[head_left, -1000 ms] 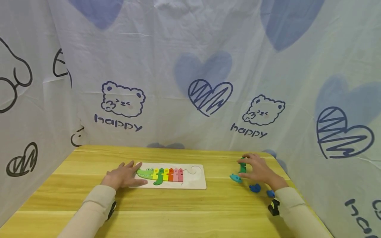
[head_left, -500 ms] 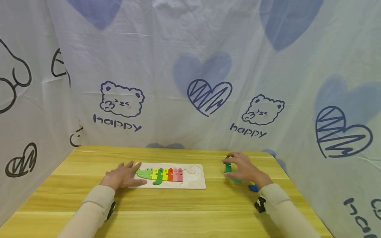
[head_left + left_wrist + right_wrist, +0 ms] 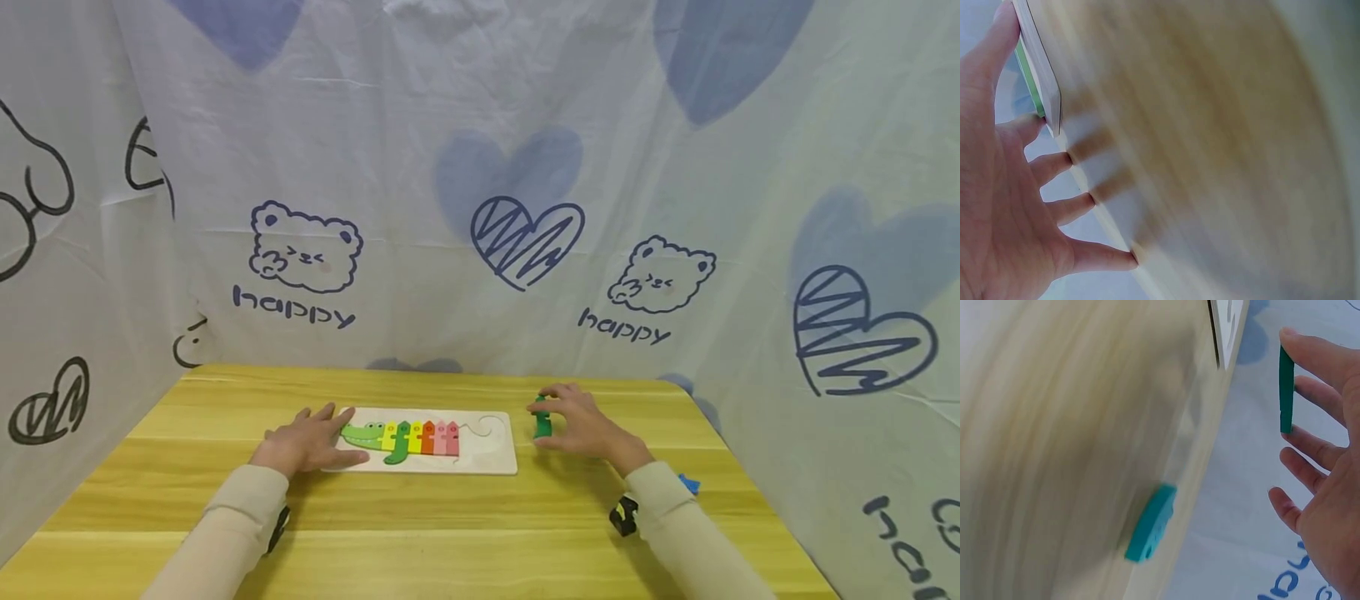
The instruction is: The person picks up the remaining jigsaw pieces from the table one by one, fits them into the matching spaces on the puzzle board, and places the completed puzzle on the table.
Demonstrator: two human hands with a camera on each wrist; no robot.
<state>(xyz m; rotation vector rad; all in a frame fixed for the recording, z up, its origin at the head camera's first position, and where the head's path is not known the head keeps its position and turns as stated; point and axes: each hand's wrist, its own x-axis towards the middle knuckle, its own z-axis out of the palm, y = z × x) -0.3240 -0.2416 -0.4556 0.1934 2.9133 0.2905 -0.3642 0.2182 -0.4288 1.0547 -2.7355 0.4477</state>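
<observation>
Left hand (image 3: 303,442) spread wide at the puzzle board's (image 3: 491,460) left end, right hand (image 3: 588,425) pinching a green piece (image 3: 543,423) aloft just right of it: apparently a placing step, next likely calling for alignment beside the pink pieces (image 3: 447,440).

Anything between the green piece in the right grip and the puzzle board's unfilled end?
Nothing visible: only tabletop lies between the green piece in the right grip and the unfilled end of the puzzle board. The left grip rests at the opposite end, out of the way.
</observation>
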